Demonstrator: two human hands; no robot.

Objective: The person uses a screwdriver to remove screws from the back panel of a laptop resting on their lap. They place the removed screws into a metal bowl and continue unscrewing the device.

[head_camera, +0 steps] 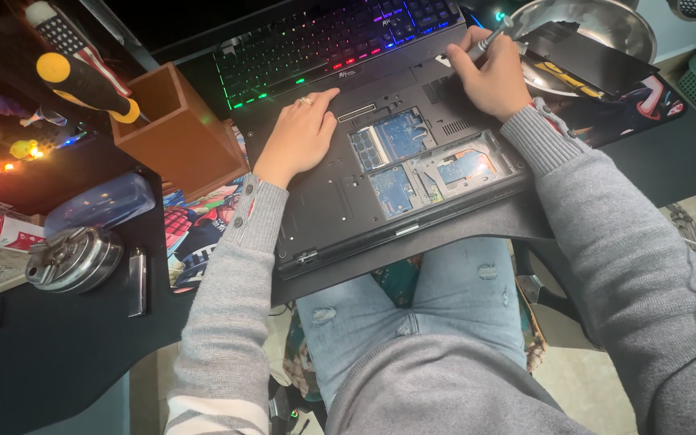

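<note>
Unit: we have a black laptop [380, 189] upside down on the desk edge, btm panel facing up, near side overhanging our lap.
Access covers: already off. We see blue circuit boards [388, 141] in the centre bay and a metal-framed bay [465, 167] to its right, both exposed.
L hand: left hand [304, 133] lies flat, fingers spread, pressed on the laptop's far-left area, steadying it. Holds nothing.
R hand: right hand [489, 76] is closed around a screwdriver [489, 36], tip down at the far-right corner of the chassis.
Progress (est.): bays open, main btm shell in place. We judge screw work at the far edge in hand; how many screws remain, we cannot tell.
Removed parts: a black panel [586, 56] lies across a metal bowl [606, 20], far right. Whether it came off this unit, we cannot tell.
Far side: backlit keyboard [324, 40], multicolour.
Left side: brown wooden box [175, 129], yellow-handled screwdriver [82, 80], round metal object [74, 258].
</note>
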